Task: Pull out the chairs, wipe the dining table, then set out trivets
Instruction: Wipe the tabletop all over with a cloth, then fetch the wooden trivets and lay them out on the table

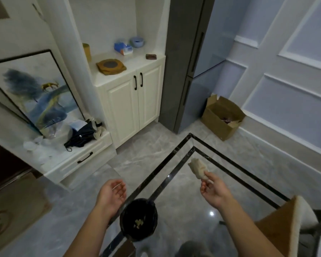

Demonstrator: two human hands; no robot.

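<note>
My right hand (214,190) pinches a crumpled beige cloth (198,168) between thumb and fingers, held out over the floor. My left hand (113,193) hangs open, palm up, holding nothing, just above a black-lined bin (138,219) with scraps at its bottom. A stack of brown trivets (111,66) lies on the cream cabinet's counter (137,61) straight ahead. Part of a chair (287,225) with a tan and cream back shows at the lower right. The dining table is out of view.
A grey fridge (185,62) stands right of the cabinet, with an open cardboard box (221,117) beside it. A low drawer unit (76,154) at left carries a framed picture (37,89), a dark bag and clutter. Marble floor lies between.
</note>
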